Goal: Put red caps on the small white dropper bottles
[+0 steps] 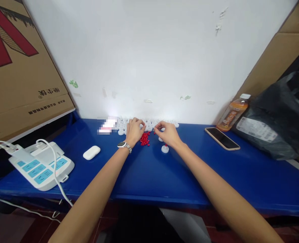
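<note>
- Left hand (pixel 134 131), mid-frame, rests on white caps (pixel 149 123); its grip is curled, content unclear.
- Right hand (pixel 167 133) pinches a small red piece (pixel 154 132) beside the red pile (pixel 144 139) on the blue bench (pixel 149 175).

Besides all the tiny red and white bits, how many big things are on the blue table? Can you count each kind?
Phone: 1
Drink bottle: 1
Black plastic bag: 1
White earbud case: 1
Power strip: 1
Total: 5

The red pieces and white caps by the hands are too small and crowded to count.
</note>
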Tool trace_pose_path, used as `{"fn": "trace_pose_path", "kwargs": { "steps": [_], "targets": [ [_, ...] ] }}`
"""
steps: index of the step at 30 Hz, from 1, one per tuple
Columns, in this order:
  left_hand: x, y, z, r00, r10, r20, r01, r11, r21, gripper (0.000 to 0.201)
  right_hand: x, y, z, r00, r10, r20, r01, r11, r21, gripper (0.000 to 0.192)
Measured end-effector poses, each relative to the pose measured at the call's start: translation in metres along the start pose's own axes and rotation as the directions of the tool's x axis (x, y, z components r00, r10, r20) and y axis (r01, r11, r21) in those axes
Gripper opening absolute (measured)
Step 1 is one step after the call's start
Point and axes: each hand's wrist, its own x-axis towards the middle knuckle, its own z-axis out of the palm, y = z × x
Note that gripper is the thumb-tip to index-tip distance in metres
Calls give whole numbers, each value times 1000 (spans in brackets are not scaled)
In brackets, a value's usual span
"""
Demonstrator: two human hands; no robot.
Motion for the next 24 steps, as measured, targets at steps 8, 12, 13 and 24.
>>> {"fn": "trace_pose_path", "kwargs": {
  "steps": [8,12,13,24],
  "targets": [
    [-24,13,-27,985,167,41,-127,866,-484,15,-7,-11,18,999,-15,-50,34,912,409,16],
    [-40,12,-28,993,103,65,-54,852,-520,18,-11,-12,28,999,40,-15,-26,853,521,22],
    [-43,12,-28,993,94,72,-44,857,-514,20,-12,-12,29,998,56,-11,-42,844,534,24],
    [-56,28,-22,960,172,221,-36,858,-513,23,-16,-16,24,987,142,75,-157,758,633,45]
  ]
}}
